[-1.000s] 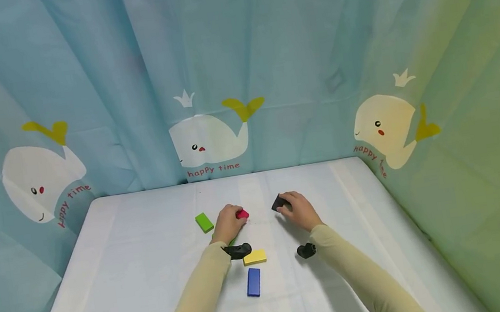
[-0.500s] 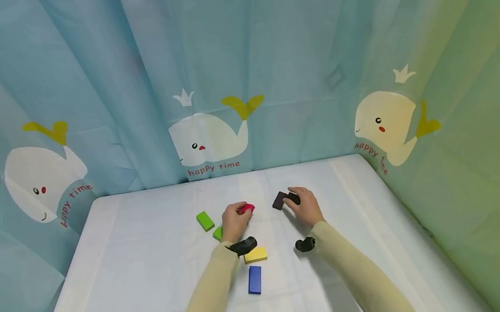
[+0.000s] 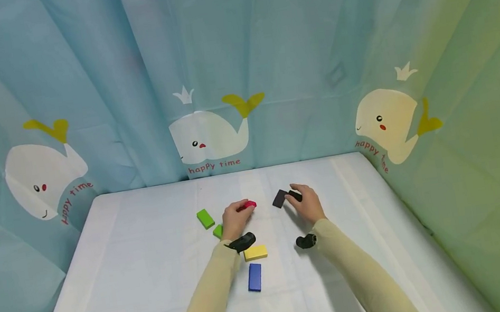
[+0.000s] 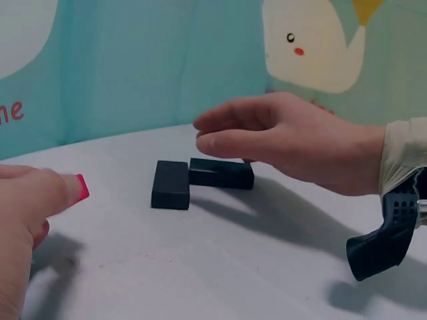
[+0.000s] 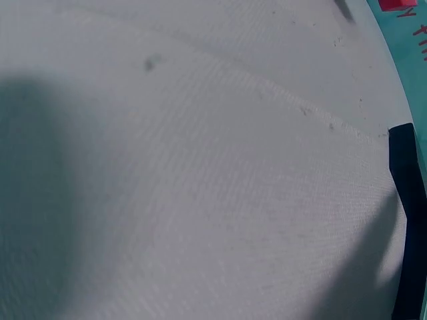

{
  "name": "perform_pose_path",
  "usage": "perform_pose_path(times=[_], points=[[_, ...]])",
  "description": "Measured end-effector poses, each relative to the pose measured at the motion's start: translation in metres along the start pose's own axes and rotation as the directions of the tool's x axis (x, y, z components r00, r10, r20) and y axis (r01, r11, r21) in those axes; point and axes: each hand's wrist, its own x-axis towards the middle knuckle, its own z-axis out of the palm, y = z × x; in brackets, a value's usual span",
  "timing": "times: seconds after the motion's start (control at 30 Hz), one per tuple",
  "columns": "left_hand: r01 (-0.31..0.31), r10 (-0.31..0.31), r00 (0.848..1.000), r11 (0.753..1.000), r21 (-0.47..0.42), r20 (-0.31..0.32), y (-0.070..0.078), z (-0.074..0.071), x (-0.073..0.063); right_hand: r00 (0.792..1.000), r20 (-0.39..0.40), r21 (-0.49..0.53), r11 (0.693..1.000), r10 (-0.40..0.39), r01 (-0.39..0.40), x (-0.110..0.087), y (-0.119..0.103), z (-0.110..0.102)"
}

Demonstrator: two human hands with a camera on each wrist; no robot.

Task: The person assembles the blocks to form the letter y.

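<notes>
In the head view my left hand [image 3: 235,218] pinches a red block [image 3: 250,204] between thumb and fingers, left of two black blocks. The left wrist view shows just a red end [image 4: 81,189] of it past the fingertips. One black block [image 4: 171,185] lies flat on the white cloth, and a second black block [image 4: 221,174] lies at an angle against its right side. My right hand [image 3: 307,204] hovers right over the second block, thumb and fingers apart. A dark block edge [image 5: 404,157] shows at the right of the right wrist view.
A green block [image 3: 205,218] lies at the left, and another green block [image 3: 218,231] is partly hidden by my left hand. Nearer me are a yellow block [image 3: 256,252] and a blue block [image 3: 255,277]. A whale-print curtain [image 3: 302,116] stands behind the table [image 3: 128,279].
My right hand has shifted right and loosened from the black blocks, so both now show side by side. The left hand has moved slightly right with the red block, uncovering the second green block.
</notes>
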Motion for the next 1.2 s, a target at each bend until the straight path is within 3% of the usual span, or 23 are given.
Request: perform_pose_path(times=[0.17, 0.3, 0.4, 0.57, 0.73, 1.03, 1.2], points=[[-0.067, 0.066, 0.997, 0.998, 0.010, 0.035, 0.000, 0.004, 0.001, 1.000, 0.007, 0.003, 1.000, 0.012, -0.012, 0.002, 0.003, -0.001], [-0.148, 0.147, 0.982, 0.989, 0.000, 0.115, -0.001, 0.010, 0.004, 1.000, 0.006, 0.021, 0.999, 0.024, -0.025, 0.004, 0.004, -0.004], [-0.167, 0.171, 0.970, 0.985, -0.036, 0.174, 0.001, 0.013, 0.003, 1.000, 0.009, 0.035, 0.999, 0.027, -0.027, 0.005, 0.003, -0.008], [-0.173, 0.178, 0.959, 0.984, -0.040, 0.219, 0.002, 0.018, 0.001, 0.998, 0.014, 0.055, 0.997, 0.056, -0.057, 0.007, 0.002, -0.015], [-0.163, 0.161, 0.962, 0.987, -0.010, 0.219, 0.002, 0.021, -0.001, 0.995, 0.023, 0.084, 0.992, 0.092, -0.094, 0.008, 0.001, -0.018], [-0.153, 0.147, 0.965, 0.988, 0.010, 0.216, 0.001, 0.023, -0.010, 0.991, 0.062, 0.104, 0.986, 0.122, -0.128, 0.006, -0.013, -0.005], [-0.162, 0.156, 0.964, 0.987, 0.013, 0.214, 0.002, 0.023, -0.012, 0.982, 0.113, 0.067, 0.985, 0.153, -0.161, 0.009, -0.018, 0.003]])
